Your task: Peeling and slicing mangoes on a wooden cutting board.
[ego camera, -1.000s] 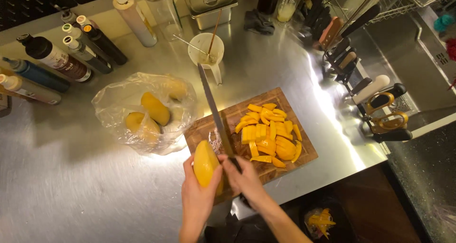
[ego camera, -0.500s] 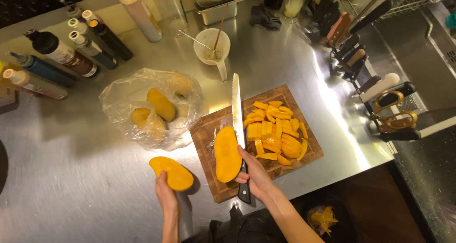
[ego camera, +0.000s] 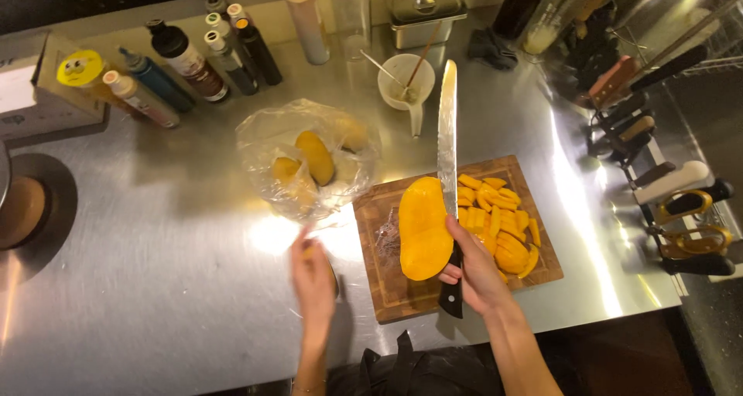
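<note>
A peeled, deep-yellow mango half (ego camera: pixel 422 227), smooth and oval, lies flat side down on the left part of a brown wooden cutting board (ego camera: pixel 402 291) that sits on a brushed steel counter (ego camera: pixel 155 288). The right hand (ego camera: pixel 474 270) is wrapped around the black handle of a long serrated knife (ego camera: pixel 446 144), fingers pressed together around it, the fingertips touching the mango half's right edge; the blade points away from the person, running along that same edge and out past the board's far side. To the right of the blade lies a heap of yellow mango slices (ego camera: pixel 503 226), piled on the board. The left hand (ego camera: pixel 313 276) is off the board, over the counter just left of it, blurred; something small and yellow shows by its fingers, but I cannot tell whether they are pinching it or spread. Just beyond that hand stands a crumpled clear plastic bag (ego camera: pixel 306 160) holding several whole yellow mangoes. Farther back, a small white cup (ego camera: pixel 405 82) contains a thin stick and a metal utensil, a lidded steel container (ego camera: pixel 426 10) stands behind it, and a cluster of squeeze bottles (ego camera: pixel 193 63) lines the counter's far left.
</note>
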